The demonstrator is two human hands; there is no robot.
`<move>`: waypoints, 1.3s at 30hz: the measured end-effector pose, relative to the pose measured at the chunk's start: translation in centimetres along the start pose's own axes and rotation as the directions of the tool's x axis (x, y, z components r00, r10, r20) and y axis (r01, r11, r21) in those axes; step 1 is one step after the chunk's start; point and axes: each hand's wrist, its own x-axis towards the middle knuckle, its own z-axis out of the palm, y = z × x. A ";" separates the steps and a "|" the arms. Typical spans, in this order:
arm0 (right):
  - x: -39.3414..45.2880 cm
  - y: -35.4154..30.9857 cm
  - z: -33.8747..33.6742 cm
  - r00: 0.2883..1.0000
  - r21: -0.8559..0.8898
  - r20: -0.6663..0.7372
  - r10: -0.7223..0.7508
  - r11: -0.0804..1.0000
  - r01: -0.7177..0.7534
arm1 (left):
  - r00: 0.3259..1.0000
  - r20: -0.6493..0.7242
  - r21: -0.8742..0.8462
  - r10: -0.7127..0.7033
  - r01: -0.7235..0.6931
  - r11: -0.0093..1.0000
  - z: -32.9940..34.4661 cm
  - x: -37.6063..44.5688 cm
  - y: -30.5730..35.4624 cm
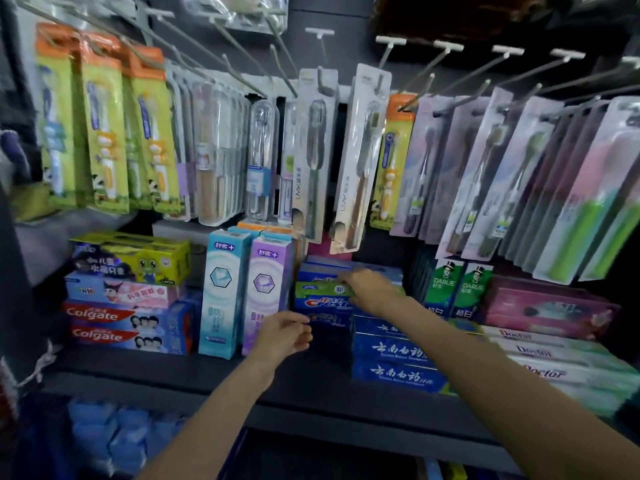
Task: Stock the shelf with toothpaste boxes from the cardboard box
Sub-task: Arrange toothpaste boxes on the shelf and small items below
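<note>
A stack of Crest toothpaste boxes sits in the middle of the dark shelf point(207, 375). My right hand point(372, 292) rests on the top green-and-blue Crest box point(322, 294), fingers curled over its right end. Just left of the lower dark-blue Crest box point(329, 323), my left hand point(287, 334) hovers with fingers loosely curled, and I cannot tell whether it touches the box. The cardboard box is out of view.
Upright teal point(221, 292) and purple point(263, 289) boxes stand left of the stack, Colgate boxes point(124, 327) further left. Blue boxes point(394, 355), Darlie boxes point(457, 289) and white Doctor boxes point(554, 362) lie right. Hanging toothbrush packs point(315, 161) reach low over the stack.
</note>
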 end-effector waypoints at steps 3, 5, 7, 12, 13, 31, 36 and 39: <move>0.4 0.0 -0.1 0.999 -0.014 0.036 -0.005 1.000 0.006 | 1.000 -0.011 0.008 -0.021 0.021 1.000 0.4 0.4 -0.4; 0.6 -0.2 0.0 0.998 -0.019 0.062 -0.013 1.000 0.014 | 1.000 0.000 0.024 -0.028 0.028 0.999 0.7 0.5 -0.6; 0.9 -0.5 0.4 0.999 -0.031 0.046 0.001 1.000 0.001 | 0.999 0.009 0.044 -0.039 0.038 0.998 1.0 0.5 -0.7; 0.8 -1.2 0.2 0.999 -0.048 0.012 0.046 0.998 -0.046 | 0.997 0.019 0.061 -0.069 0.068 0.996 1.6 0.3 -0.7; 0.7 -1.5 0.1 0.999 -0.055 0.011 0.051 0.997 -0.050 | 0.997 0.020 0.066 -0.077 0.075 0.995 1.6 0.2 -0.8; -10.7 -5.5 1.1 0.912 0.179 -0.368 -0.183 0.948 0.263 | 0.921 0.030 0.434 0.388 -0.361 0.825 0.5 -3.6 -3.9; -19.5 -7.4 8.2 0.925 0.266 -0.288 -0.246 0.908 0.324 | 0.762 0.374 0.581 0.529 -0.637 0.506 -0.8 -10.6 -10.0; -24.2 -8.2 16.6 0.975 0.367 -0.115 -0.189 0.904 0.219 | 0.847 0.517 0.684 0.119 -0.493 0.538 -1.3 -14.3 -18.7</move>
